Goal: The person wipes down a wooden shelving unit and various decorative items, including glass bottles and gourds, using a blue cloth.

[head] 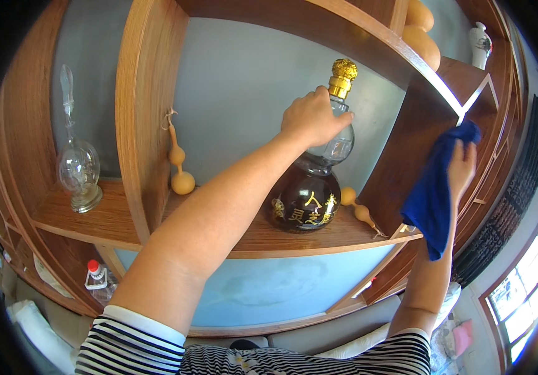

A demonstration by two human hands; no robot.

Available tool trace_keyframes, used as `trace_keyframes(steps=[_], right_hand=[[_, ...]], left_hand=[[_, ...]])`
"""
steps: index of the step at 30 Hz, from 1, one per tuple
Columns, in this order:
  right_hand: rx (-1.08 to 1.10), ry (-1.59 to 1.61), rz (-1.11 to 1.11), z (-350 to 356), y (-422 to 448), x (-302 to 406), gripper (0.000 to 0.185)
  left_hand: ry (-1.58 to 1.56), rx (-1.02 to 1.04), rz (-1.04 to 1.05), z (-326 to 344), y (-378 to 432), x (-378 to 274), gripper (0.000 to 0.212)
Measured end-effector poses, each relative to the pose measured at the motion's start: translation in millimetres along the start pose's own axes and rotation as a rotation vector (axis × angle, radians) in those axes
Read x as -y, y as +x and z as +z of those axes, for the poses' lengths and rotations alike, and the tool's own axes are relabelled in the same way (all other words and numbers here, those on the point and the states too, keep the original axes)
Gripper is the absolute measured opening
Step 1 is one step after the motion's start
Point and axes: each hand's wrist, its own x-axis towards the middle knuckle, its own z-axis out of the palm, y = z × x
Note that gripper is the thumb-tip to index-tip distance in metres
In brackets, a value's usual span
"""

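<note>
My left hand (316, 117) is wrapped around the neck and upper bulb of a gourd-shaped glass bottle (304, 201). Dark liquid fills the bottle's lower bulb, which bears gold writing, and an ornate gold cap (342, 77) tops it. It stands on the wooden shelf (250, 239), leaning slightly to the right in view. Over at the right, my right hand (462, 166) grips a dark blue cloth (430, 187) against or close to the front edge of the wooden divider; contact is hard to tell. The cloth hangs down past my wrist.
Small dried gourds (183, 182) flank the bottle, one by the left divider and another gourd (362, 213) at its right. A glass decanter (79, 168) occupies the left compartment. Upper right hold a large gourd (421, 42) and a white vase (481, 46). Below sits a red-capped plastic jug (95, 279).
</note>
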Motion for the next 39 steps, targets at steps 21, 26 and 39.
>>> trace_keyframes(steps=[21,26,39], right_hand=[[0.493,-0.863,-1.127,114,-41,-59,0.038],[0.682,-0.867,-1.146,98,-71,-71,0.034],[1.421,-0.591,-1.009,69,-122,-81,0.024]], left_hand=[[0.037,-0.072,0.035,10,2,9,0.061],[0.029,-0.007,-0.034,8,3,6,0.063],[0.058,-0.009,0.005,8,4,6,0.063]])
